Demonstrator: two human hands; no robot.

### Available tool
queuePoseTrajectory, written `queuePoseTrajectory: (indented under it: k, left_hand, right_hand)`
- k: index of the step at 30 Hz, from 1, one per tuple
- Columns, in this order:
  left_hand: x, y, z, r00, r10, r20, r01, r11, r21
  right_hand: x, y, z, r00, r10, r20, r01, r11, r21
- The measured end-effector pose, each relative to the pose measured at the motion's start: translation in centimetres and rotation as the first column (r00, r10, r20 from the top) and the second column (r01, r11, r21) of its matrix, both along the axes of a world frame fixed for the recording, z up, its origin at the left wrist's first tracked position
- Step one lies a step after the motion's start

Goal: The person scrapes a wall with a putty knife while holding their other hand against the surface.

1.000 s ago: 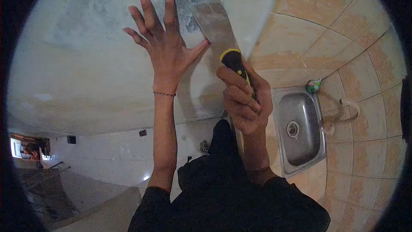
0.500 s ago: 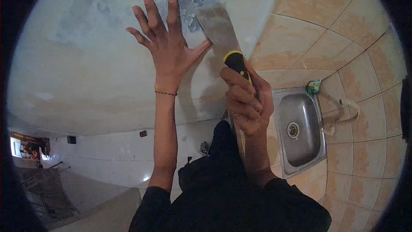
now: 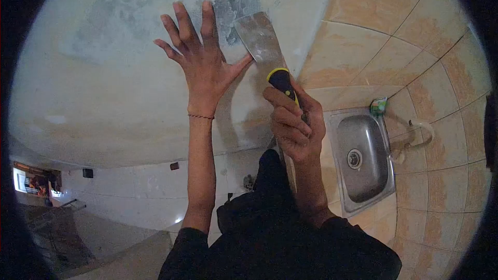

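My left hand (image 3: pixel 199 72) lies flat on the painted wall (image 3: pixel 129 93), fingers spread, with a thin cord round the wrist. Its thumb tip is right at the edge of a wide metal blade. That blade belongs to a scraper (image 3: pixel 263 41) with a black and yellow handle, which my right hand (image 3: pixel 295 124) grips with wrapped fingers. Just beyond the blade's upper end is a rough grey patch (image 3: pixel 244 8), where the surface coat is gone. More mottled grey stretches to the left, above my left fingertips.
Right of my right hand a steel sink (image 3: pixel 365 176) is set in a tiled counter. A small green packet (image 3: pixel 378 106) rests at its corner, near a pale tap (image 3: pixel 423 132). Beige tiles (image 3: pixel 363 46) meet the painted wall on the right. White floor tiles (image 3: pixel 140 181) show below left.
The scraper and my right hand sit slightly lower and further left in view. My left hand keeps its spread pose; the whole view has shifted a little.
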State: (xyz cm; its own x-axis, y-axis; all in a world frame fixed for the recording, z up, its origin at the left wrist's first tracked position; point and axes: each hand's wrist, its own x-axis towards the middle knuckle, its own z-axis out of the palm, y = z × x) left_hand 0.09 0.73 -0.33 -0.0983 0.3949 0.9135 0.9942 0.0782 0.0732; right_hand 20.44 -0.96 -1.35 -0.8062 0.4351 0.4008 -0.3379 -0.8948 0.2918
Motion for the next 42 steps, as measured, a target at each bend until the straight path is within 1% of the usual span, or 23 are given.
queuePoseTrajectory:
  k: [5,8,11,14,15,16,17,18,19,20,21,22,24,25,27,29,32,35,38,41,42]
  left_hand:
    - [0.2,-0.3,0.0,1.0,-0.007,0.014,0.008,1.0,-0.012]
    - [0.0,-0.2,-0.1,1.0,-0.027,0.009,0.028,1.0,-0.002]
    - [0.1,-0.4,0.0,1.0,-0.02,0.013,0.02,1.0,-0.016]
    - [0.1,-0.3,-0.1,1.0,-0.027,0.005,0.027,1.0,-0.011]
    - [0.0,-0.4,-0.1,1.0,-0.023,-0.001,0.023,1.0,-0.021]
    - [-0.1,-0.4,-0.1,1.0,-0.017,-0.005,0.017,1.0,-0.026]
    - [-0.2,-0.4,-0.1,1.0,-0.008,-0.005,0.008,1.0,-0.029]
    - [-0.2,-0.3,-0.1,1.0,-0.007,-0.003,0.006,1.0,-0.016]
    - [-0.1,-0.2,-0.1,1.0,-0.006,0.001,0.006,1.0,-0.006]
    - [0.0,-0.2,-0.1,1.0,-0.008,0.003,0.008,1.0,-0.001]
    - [0.0,-0.3,-0.1,1.0,-0.013,0.006,0.013,1.0,0.002]
    - [0.1,-0.3,-0.1,1.0,-0.02,0.009,0.02,1.0,0.004]
    - [0.2,-0.3,0.0,0.999,-0.037,0.014,0.037,0.999,0.007]
    - [0.2,-0.3,0.0,0.999,-0.045,0.017,0.044,0.999,0.009]
    - [0.2,-0.3,0.0,0.999,-0.049,0.019,0.049,0.999,0.01]
    - [0.2,-0.3,0.0,0.999,-0.044,0.014,0.044,0.999,0.007]
    - [0.1,-0.3,0.0,1.0,-0.024,0.018,0.025,1.0,-0.011]
    - [-0.2,-0.3,-0.3,1.0,0.001,-0.004,-0.001,1.0,-0.025]
    - [0.0,-0.3,-0.1,1.0,-0.008,-0.003,0.008,1.0,-0.01]
    - [0.3,-0.6,0.1,1.0,0.025,0.014,-0.024,0.999,-0.041]
    - [0.4,-0.5,0.1,1.0,0.021,0.008,-0.021,0.999,-0.028]
  right_hand:
    - [-0.3,0.0,0.5,1.0,-0.011,-0.005,0.011,0.999,0.031]
    - [-0.1,-0.4,0.0,0.999,-0.02,0.043,0.02,1.0,-0.002]
    - [-0.7,-0.1,1.0,0.995,-0.044,0.088,0.04,0.998,0.048]
    - [-0.9,0.0,0.3,0.988,-0.135,0.073,0.121,0.979,0.165]
    - [-0.6,-0.6,0.5,0.936,-0.29,0.201,0.222,0.927,0.302]
    - [-0.1,-1.7,0.7,0.843,-0.449,0.298,0.291,0.845,0.449]
    - [0.4,-2.5,0.8,0.715,-0.6,0.359,0.32,0.737,0.595]
    - [0.6,-2.9,0.9,0.47,-0.804,0.364,0.254,0.518,0.817]
    - [0.8,-3.3,0.9,0.202,-0.944,0.26,0.094,0.282,0.955]
    - [0.9,-3.3,0.9,0.025,-0.998,0.062,-0.023,0.062,0.998]
    - [0.9,-3.2,0.9,-0.157,-0.977,-0.145,-0.179,-0.116,0.977]
    - [0.7,-2.3,0.9,-0.254,-0.903,-0.348,-0.245,-0.288,0.926]
    - [0.5,-1.4,1.5,-0.355,-0.753,-0.554,-0.383,-0.423,0.821]
    - [0.3,-1.4,2.4,-0.376,-0.727,-0.575,-0.438,-0.407,0.801]
    - [-0.2,-1.4,3.4,-0.362,-0.712,-0.601,-0.576,-0.336,0.745]
    - [-0.8,-1.3,3.8,-0.302,-0.743,-0.598,-0.726,-0.228,0.649]
    - [0.4,-3.5,2.6,-0.278,-0.776,-0.567,-0.774,-0.168,0.61]
    - [2.1,-4.0,1.3,-0.153,-0.821,-0.55,-0.749,-0.267,0.607]
    - [1.2,-2.9,2.8,-0.213,-0.79,-0.574,-0.545,-0.392,0.741]
    - [0.0,-1.6,3.7,-0.231,-0.76,-0.608,-0.514,-0.435,0.739]
    - [-0.1,-1.6,3.6,-0.231,-0.767,-0.599,-0.547,-0.406,0.732]
